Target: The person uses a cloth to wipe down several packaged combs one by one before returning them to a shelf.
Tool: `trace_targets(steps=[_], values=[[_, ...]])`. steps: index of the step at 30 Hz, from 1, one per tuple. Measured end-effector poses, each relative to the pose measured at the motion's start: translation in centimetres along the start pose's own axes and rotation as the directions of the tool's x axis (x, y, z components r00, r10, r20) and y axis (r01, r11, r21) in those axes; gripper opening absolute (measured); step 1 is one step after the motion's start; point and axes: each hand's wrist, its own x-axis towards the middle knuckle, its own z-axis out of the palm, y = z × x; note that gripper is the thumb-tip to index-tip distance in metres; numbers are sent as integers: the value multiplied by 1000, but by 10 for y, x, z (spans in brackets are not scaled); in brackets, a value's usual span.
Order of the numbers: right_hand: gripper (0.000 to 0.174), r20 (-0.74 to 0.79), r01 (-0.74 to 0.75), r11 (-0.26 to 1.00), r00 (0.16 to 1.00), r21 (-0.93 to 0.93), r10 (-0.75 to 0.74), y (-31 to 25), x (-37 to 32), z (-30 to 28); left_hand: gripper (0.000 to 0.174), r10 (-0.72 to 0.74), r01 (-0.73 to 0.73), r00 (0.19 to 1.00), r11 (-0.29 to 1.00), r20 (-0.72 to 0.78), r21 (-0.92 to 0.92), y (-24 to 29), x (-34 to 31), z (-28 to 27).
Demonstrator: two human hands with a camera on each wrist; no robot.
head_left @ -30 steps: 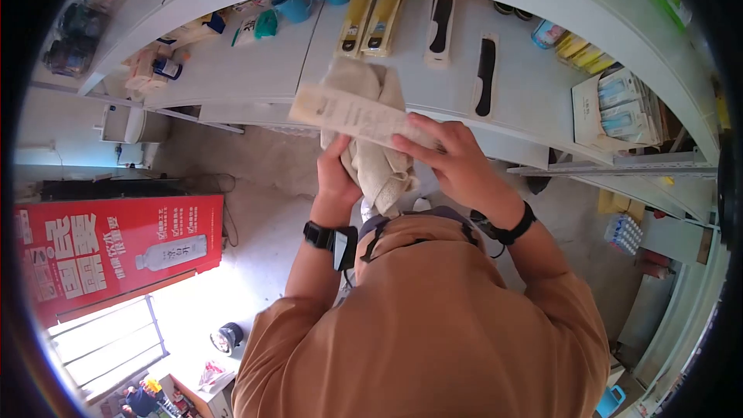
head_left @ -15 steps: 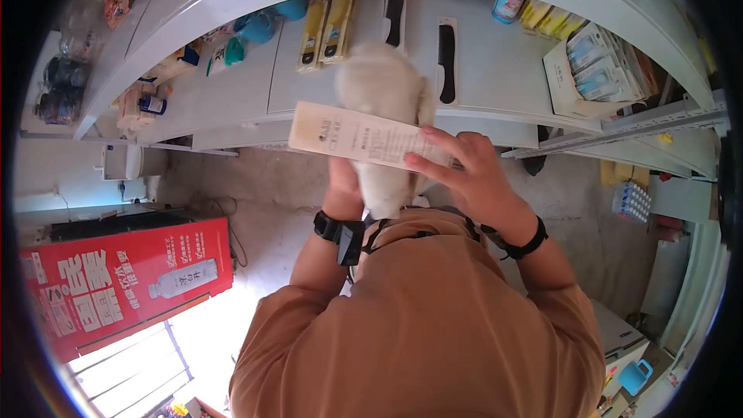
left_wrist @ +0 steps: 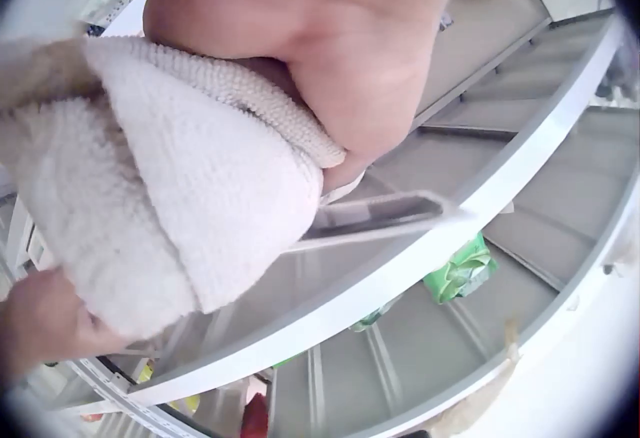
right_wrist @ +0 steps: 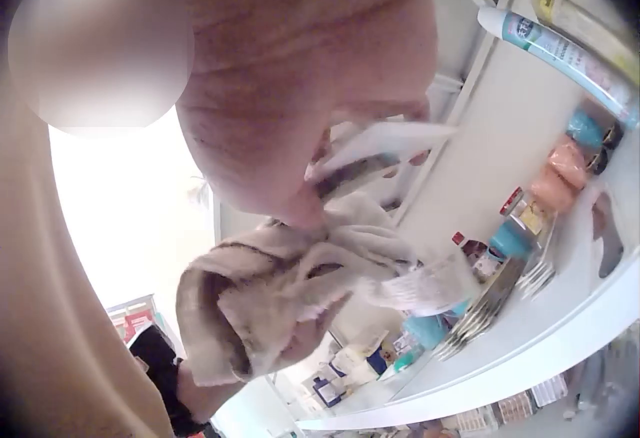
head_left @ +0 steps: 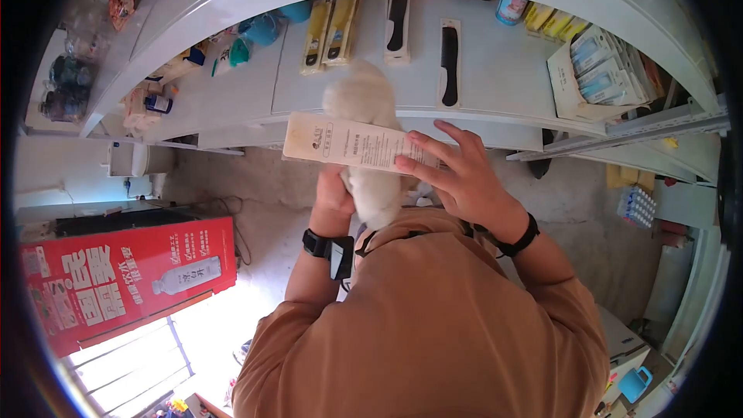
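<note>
My left hand (head_left: 334,192) grips a folded cream cloth (head_left: 377,190), whose fluffy end rises above the package. In the left wrist view the cloth (left_wrist: 210,188) bulges out beneath the left hand (left_wrist: 300,48). Across the front of the cloth lies a flat, long package (head_left: 352,143) with printed text, tilted slightly down to the right. My right hand (head_left: 472,174) pinches its right end, fingers spread over the printed face. From the right wrist, the right hand (right_wrist: 310,108) holds the package edge (right_wrist: 385,143) just above the draped cloth (right_wrist: 290,298).
On the shelf (head_left: 309,93) lie yellow packages (head_left: 340,27), two packaged black combs (head_left: 449,66) and a box of blue-and-white packs (head_left: 584,77). Blue cups (head_left: 263,29) stand further left. A red printed box (head_left: 131,279) is at the lower left.
The package has come into clearer view, its printed face turned up to the camera. The cloth's fluffy pale side shows where a looser, wrinkled side was. The shelf has shifted left in the head view.
</note>
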Motion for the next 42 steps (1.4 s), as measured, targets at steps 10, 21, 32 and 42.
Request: trace_targets(steps=[10,21,32,42], values=[[55,-115,100,968,991,228,-76,-8,10,-1,46,8,-29,993,983,115,180,8,-5,18],[54,0,-210,763,964,611,266,-9,-9,-4,51,43,-112,941,976,337,188,15,-18,22],[55,-158,-160,979,971,128,180,-16,-14,-6,52,130,-72,949,977,287,-203,31,-21,10],[48,-91,-102,992,990,80,109,-51,0,12,79,-9,-119,916,949,401,291,-9,-29,18]])
